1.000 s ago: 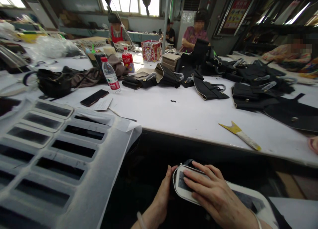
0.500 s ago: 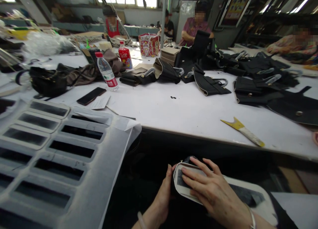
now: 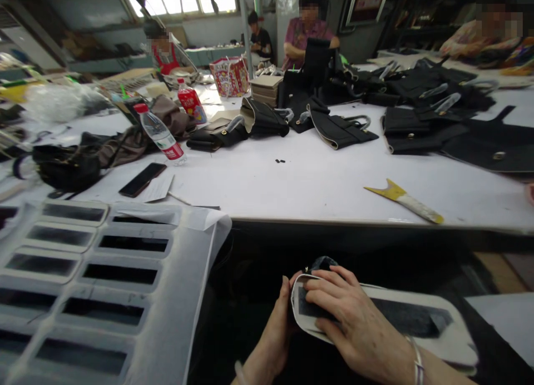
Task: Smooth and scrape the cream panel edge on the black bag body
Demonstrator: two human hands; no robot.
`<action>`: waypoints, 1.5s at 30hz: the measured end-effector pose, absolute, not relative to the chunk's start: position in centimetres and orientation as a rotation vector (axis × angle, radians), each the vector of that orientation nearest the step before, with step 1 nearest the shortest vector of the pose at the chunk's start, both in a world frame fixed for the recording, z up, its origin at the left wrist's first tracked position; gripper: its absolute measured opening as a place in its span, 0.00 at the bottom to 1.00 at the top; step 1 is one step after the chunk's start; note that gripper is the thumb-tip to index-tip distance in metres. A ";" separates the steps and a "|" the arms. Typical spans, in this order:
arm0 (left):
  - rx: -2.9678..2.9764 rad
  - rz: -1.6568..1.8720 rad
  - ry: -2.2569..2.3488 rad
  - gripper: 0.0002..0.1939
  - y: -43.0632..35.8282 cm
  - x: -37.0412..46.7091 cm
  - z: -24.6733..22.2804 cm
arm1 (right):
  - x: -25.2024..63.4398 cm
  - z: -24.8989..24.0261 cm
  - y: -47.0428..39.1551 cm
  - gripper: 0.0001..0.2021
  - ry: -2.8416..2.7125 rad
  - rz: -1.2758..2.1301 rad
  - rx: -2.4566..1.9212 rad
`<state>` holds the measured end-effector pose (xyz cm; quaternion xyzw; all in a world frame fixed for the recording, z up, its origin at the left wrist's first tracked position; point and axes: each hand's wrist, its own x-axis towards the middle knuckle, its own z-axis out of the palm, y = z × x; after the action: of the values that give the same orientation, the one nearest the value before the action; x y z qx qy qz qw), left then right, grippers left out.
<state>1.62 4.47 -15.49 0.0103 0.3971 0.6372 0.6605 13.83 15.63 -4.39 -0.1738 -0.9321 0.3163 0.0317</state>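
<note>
Two hands meet low in the frame, below the tabletop [image 3: 317, 184] edge. Right hand [image 3: 354, 324] lies flat, fingers spread, pressing on a pale-rimmed panel [image 3: 417, 332] with a dark slot; its grip is wide, clasping nothing. Left hand [image 3: 273, 340] grips the panel's left end, thumb against the rim. Yellow-tipped scraper [image 3: 403, 200] lies on the tabletop, centre right. Water bottle [image 3: 161, 134] and phone [image 3: 142, 179] sit upper left.
</note>
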 end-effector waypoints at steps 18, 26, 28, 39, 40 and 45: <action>0.056 1.384 0.867 0.37 3.4 0.9 -15.5 | 13.2 -6.0 14.9 0.10 -2.698 1.026 -0.598; 0.046 1.345 0.868 0.37 2.7 0.9 -15.3 | 13.3 -6.6 14.8 0.11 -2.713 0.968 -0.584; 0.031 1.359 0.875 0.36 2.7 1.0 -15.4 | 13.2 -6.7 14.7 0.12 -2.716 0.918 -0.565; 0.065 1.330 0.915 0.36 2.9 1.1 -15.0 | 13.2 -6.6 14.3 0.18 -2.661 0.895 -0.600; 0.057 1.339 0.912 0.36 3.0 1.2 -15.1 | 13.2 -6.6 14.4 0.20 -2.662 0.896 -0.595; -0.005 1.416 0.984 0.34 3.2 1.8 -15.3 | 13.1 -7.2 14.4 0.25 -2.618 0.846 -0.556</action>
<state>1.78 3.22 -15.27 -0.0020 0.4331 0.6234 0.6510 13.15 14.42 -7.22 -0.1955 -0.9196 0.2971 0.1667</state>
